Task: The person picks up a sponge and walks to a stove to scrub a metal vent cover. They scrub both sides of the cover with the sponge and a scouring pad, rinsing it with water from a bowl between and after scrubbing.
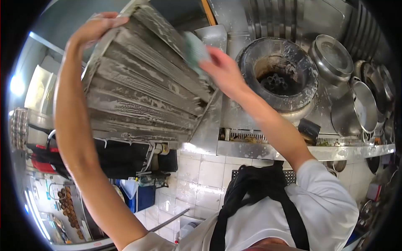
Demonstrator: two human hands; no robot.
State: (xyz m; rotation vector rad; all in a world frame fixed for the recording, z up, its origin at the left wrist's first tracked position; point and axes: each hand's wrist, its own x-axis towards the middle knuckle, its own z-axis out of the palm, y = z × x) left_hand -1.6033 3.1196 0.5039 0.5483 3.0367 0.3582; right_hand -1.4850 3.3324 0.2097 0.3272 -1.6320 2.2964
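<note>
A large metal hood filter (144, 81) with slanted baffles is tilted up at the left, streaked with white suds. My left hand (97, 28) is closed over its upper corner, with the fingertips on the frame. In my right hand (224, 70) is a pale green scouring pad (195, 51), close against the right side of the filter. Both the pad and that hand are somewhat blurred. The filter's lower right edge overlaps the steel counter in this view.
To the right stands a wok burner (278, 77) with a blackened ring. Beyond it are a lidded steel pot (333, 58) and a tilted steel pot (356, 109). A slotted drain (247, 137) with food scraps runs along the counter's front edge (268, 149). Below lies a wet tiled floor (200, 178).
</note>
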